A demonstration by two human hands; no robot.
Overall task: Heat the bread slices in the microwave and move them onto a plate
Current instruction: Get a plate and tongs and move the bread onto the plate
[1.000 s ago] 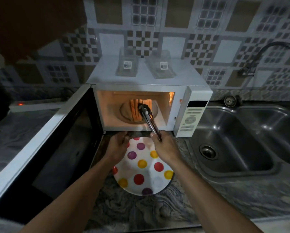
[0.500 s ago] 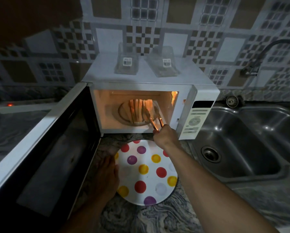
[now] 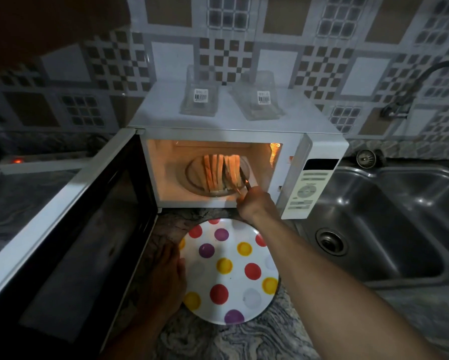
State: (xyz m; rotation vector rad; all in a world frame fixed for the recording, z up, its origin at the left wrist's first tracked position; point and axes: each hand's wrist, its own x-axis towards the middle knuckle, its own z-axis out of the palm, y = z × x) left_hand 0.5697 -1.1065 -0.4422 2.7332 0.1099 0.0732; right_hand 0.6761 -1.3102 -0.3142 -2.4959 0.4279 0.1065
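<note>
Head view, from near to far: the left hand (image 3: 163, 279) lies flat and open on the marbled worktop (image 3: 218, 341), holding nothing, its fingers just beside the left rim of the dotted plate (image 3: 254, 297). This plate has no bread on it. Past the plate, the right hand (image 3: 254, 205) is closed around the handles of metal tongs (image 3: 244, 181) at the mouth of the open microwave (image 3: 322, 152), whose door (image 3: 62, 229) swings out to the left. The tong tips reach into the lit cavity and meet the rightmost of the bread slices (image 3: 219, 172); whether they already pinch it, I cannot tell. The slices stand upright on edge in a row on the round glass tray (image 3: 192, 175), their flat faces looking left and right, so the row runs across the cavity. The bread lies ahead of the right hand and a little to its left, and this hand is much nearer to it than the left one. I judge that the coming move needs the tongs to close across the thin side of the end slice, then draw it back toward the plate below. Farther back, two clear containers (image 3: 200, 100) rest on the microwave top, and a steel sink (image 3: 374, 242) is at the right
</note>
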